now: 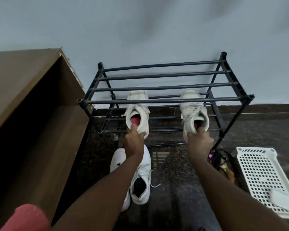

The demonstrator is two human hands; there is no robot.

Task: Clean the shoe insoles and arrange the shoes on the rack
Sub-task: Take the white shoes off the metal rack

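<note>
A black metal shoe rack (165, 87) stands against the pale wall. My left hand (134, 141) grips the heel of a white sneaker (138, 112) with a pink insole, its toe under the rack's top bars. My right hand (199, 143) grips the heel of a second worn white sneaker (193, 112), held level with the first at the rack's right side. Both toes point at the wall. Another pair of white sneakers (139, 182) lies on the dark floor beneath my left forearm.
A brown wooden cabinet (33, 114) fills the left side, close to the rack. A white perforated plastic basket (264, 179) sits on the floor at the right, with dark clutter (222, 162) beside it. A pink object (25, 217) shows at the bottom left.
</note>
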